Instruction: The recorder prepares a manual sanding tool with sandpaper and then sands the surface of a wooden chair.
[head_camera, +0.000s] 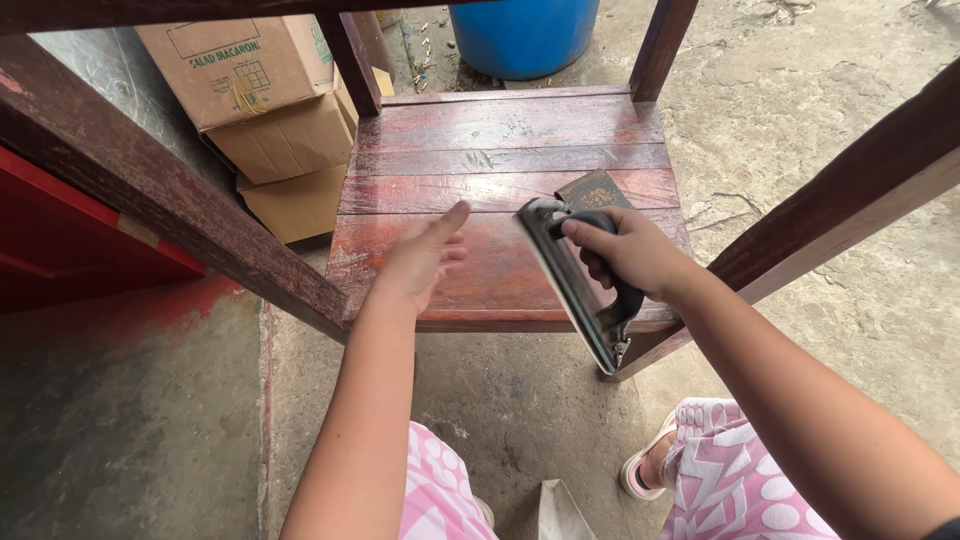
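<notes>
A dark red wooden chair seat (500, 140) of several planks lies below me, scuffed and scratched. My right hand (628, 250) grips the black handle of a hand sander (575, 285), a long metal block tilted on edge over the seat's right front. A worn piece of sandpaper (592, 188) shows just behind that hand. My left hand (425, 258) hovers flat and open over the seat's front left, fingers together and pointing away, holding nothing.
Dark wooden rails cross at left (160, 190) and right (850, 190). Cardboard boxes (270, 110) are stacked at the back left beside a red wall (70, 240). A blue barrel (525, 35) stands behind the chair. Concrete floor (820, 90) lies around; my knees in pink patterned cloth are below.
</notes>
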